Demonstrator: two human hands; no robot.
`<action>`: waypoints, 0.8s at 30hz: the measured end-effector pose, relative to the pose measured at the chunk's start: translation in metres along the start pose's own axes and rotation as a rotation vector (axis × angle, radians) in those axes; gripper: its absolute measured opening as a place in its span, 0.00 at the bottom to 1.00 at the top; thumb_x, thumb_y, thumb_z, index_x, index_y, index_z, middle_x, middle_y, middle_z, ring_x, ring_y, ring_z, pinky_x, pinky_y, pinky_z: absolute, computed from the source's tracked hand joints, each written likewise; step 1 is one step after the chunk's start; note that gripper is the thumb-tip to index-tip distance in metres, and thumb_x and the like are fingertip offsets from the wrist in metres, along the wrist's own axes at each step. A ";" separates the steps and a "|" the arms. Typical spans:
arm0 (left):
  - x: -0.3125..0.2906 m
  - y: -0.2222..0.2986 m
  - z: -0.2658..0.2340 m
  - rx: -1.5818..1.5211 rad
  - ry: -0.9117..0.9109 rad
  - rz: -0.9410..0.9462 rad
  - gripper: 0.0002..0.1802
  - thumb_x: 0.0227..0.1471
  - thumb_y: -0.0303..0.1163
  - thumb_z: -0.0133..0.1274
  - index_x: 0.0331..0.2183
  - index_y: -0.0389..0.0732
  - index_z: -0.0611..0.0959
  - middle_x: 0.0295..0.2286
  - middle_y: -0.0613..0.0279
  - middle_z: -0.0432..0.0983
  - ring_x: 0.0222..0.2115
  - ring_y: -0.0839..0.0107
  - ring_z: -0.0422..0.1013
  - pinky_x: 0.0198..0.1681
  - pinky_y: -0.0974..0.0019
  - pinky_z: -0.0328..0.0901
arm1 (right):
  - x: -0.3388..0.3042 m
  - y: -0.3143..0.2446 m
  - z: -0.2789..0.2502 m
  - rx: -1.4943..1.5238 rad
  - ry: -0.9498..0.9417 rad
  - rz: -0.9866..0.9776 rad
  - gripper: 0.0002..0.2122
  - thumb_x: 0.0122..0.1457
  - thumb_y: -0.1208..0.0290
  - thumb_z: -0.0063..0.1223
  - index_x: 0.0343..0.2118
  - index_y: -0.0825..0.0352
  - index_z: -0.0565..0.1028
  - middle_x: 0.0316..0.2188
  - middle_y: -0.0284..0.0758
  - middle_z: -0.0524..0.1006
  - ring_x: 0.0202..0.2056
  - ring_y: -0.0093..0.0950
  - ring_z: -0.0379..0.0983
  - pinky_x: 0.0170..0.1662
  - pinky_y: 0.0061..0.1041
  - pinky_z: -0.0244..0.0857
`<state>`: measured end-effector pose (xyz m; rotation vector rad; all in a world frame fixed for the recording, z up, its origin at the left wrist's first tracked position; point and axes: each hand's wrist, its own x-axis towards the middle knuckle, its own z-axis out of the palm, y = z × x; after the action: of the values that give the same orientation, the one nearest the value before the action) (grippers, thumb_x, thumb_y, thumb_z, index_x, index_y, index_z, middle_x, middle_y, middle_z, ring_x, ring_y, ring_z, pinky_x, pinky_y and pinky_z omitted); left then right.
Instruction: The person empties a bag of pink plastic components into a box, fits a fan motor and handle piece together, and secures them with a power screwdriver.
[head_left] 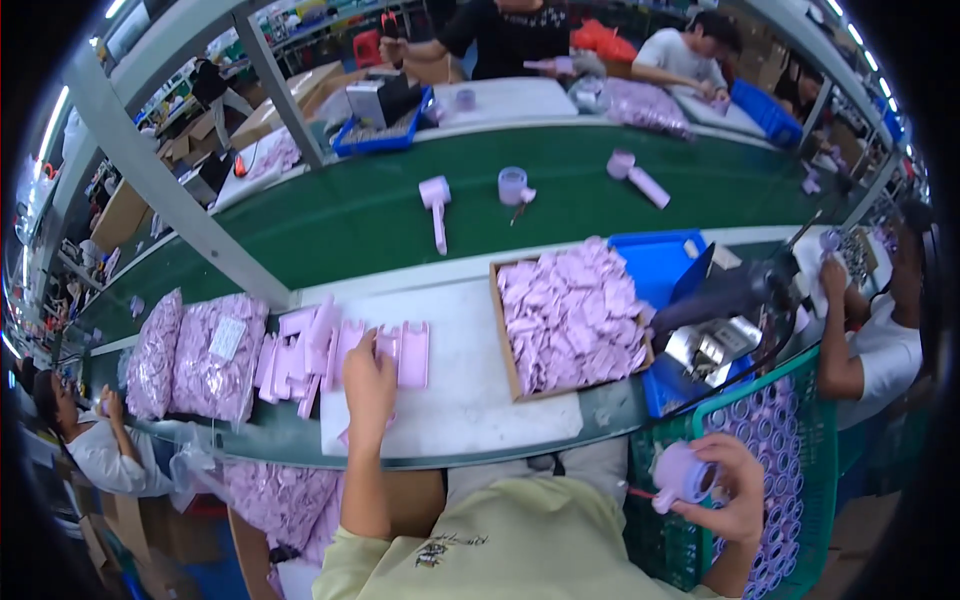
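Note:
My right hand (738, 488) holds a lilac round housing (682, 472) with a short neck and a thin red wire, above the front edge of the bench at the right. My left hand (368, 385) reaches over the white work board (470, 370), its fingers closed at a lilac handle shell (350, 338); the fingertips are partly hidden. To its right lies an open, channel-shaped lilac shell (413, 355). A loose pile of similar lilac shells (295, 352) is on its left.
A cardboard box (506, 350) of small lilac pieces stands by a blue tray (640, 258) and a metal fixture (715, 350). Bagged parts (222, 355) lie left. A green crate (822, 470) holds round housings. Lilac assemblies (437, 205) sit on the green conveyor (350, 215). Co-workers sit around.

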<state>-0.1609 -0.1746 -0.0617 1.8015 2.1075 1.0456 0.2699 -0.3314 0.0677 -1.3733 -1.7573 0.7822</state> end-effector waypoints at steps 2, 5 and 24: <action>0.005 0.003 0.000 0.150 0.113 0.078 0.17 0.49 0.25 0.51 0.43 0.30 0.75 0.29 0.48 0.77 0.30 0.66 0.72 0.34 0.66 0.66 | 0.009 -0.001 0.005 0.022 -0.030 0.007 0.28 0.33 0.74 0.72 0.42 0.67 0.73 0.44 0.41 0.73 0.36 0.25 0.73 0.32 0.21 0.70; 0.011 0.027 -0.015 0.158 0.440 0.219 0.14 0.50 0.22 0.46 0.40 0.29 0.76 0.27 0.53 0.75 0.29 0.64 0.73 0.35 0.65 0.66 | 0.013 -0.003 0.009 0.071 -0.125 0.110 0.28 0.33 0.78 0.71 0.43 0.67 0.72 0.46 0.42 0.69 0.45 0.30 0.71 0.38 0.24 0.72; -0.111 0.127 0.024 -1.526 -1.403 -0.640 0.10 0.55 0.30 0.47 0.39 0.35 0.72 0.25 0.56 0.72 0.23 0.66 0.71 0.29 0.63 0.69 | 0.091 -0.041 0.080 -0.141 -0.187 -0.136 0.25 0.42 0.73 0.67 0.46 0.67 0.72 0.45 0.38 0.71 0.37 0.23 0.73 0.29 0.17 0.71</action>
<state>-0.0190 -0.2648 -0.0358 0.5015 0.4521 0.4844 0.1687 -0.2542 0.0775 -1.2886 -2.0630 0.7437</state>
